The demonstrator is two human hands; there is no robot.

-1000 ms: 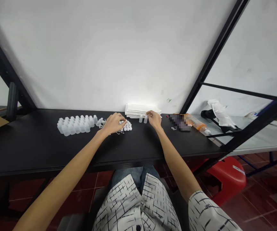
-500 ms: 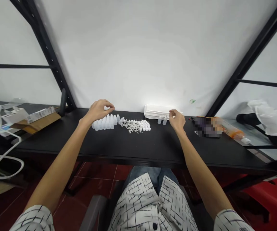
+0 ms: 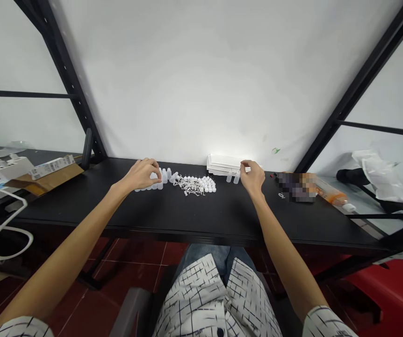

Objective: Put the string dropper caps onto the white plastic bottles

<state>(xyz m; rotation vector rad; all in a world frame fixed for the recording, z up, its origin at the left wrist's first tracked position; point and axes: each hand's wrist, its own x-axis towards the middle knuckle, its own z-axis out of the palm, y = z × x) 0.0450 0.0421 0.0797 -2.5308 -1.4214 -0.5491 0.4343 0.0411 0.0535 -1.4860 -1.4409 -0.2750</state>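
My left hand (image 3: pixel 144 175) is lowered over a cluster of small translucent plastic bottles (image 3: pixel 165 176) on the left of the black table, thumb and forefinger closed around one bottle. The hand hides many of the others. My right hand (image 3: pixel 253 178) is beside two upright bottles (image 3: pixel 229 177), its thumb and forefinger curled together; what they hold, if anything, I cannot make out. Between the hands lie a heap of thin white plastic pieces (image 3: pixel 189 186) and a group of white pointed caps (image 3: pixel 209 184).
Against the wall lies a stack of flat white pieces (image 3: pixel 222 163). On the right are a blurred dark item (image 3: pixel 296 186) and a bottle with an orange label (image 3: pixel 334 196). An open cardboard box (image 3: pixel 52 175) and a white cable (image 3: pixel 22 206) sit on the left.
My left hand has come down onto the bottles and its fingers have closed around one. My right hand stays by the two bottles, slightly lower. The whole view has shifted a little.
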